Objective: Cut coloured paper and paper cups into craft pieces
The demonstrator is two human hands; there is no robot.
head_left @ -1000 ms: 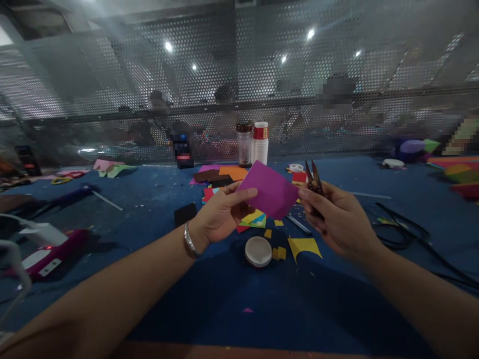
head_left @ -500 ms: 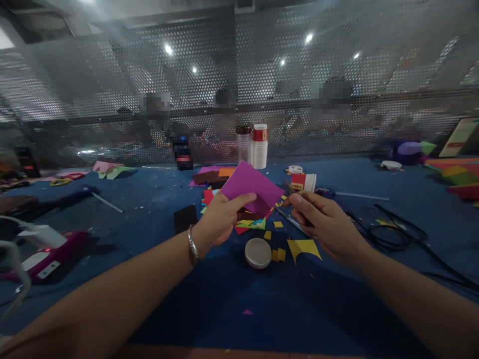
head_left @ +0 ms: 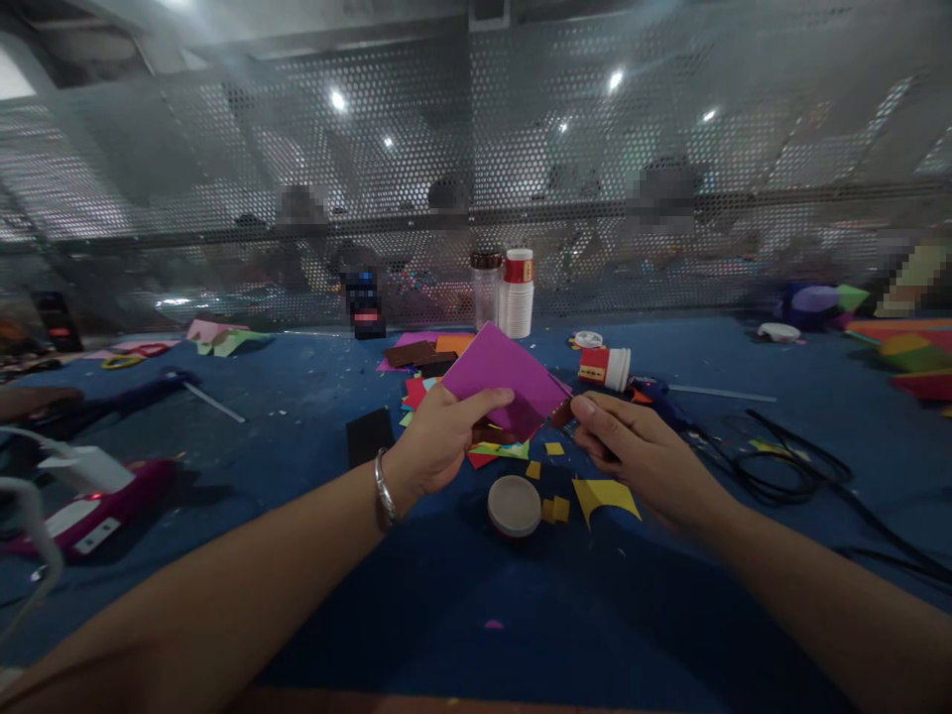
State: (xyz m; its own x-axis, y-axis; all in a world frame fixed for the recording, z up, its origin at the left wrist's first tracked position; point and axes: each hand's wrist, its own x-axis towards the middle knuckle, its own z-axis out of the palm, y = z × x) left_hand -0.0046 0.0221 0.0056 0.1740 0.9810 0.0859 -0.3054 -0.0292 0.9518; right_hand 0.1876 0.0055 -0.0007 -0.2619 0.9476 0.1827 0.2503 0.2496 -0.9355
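Note:
My left hand (head_left: pixel 453 436) holds a purple square of paper (head_left: pixel 506 377) by its lower left side, thumb on top and fingers beneath. At the paper's right corner my right hand (head_left: pixel 632 436) is closed on what looks like a pair of scissors (head_left: pixel 559 383). Only a thin part of the blades shows against the paper; the handles are hidden in my fingers. Under the paper lie several coloured sheets (head_left: pixel 416 392). Nearer me are a round white-topped lid or cup (head_left: pixel 514 506), small yellow squares (head_left: pixel 554 449) and a cut yellow sheet (head_left: pixel 606 498).
A red and white paper cup (head_left: pixel 606 368) lies on its side behind my right hand. Stacked cups (head_left: pixel 517 297) and a clear jar (head_left: pixel 486 293) stand at the back. Right is a glue gun (head_left: pixel 658 397) with black cable (head_left: pixel 773 476); left, a magenta power strip (head_left: pixel 111 511).
The dark blade that stood clear of the purple paper now lies against its right corner. The paper has shifted slightly right toward my right hand.

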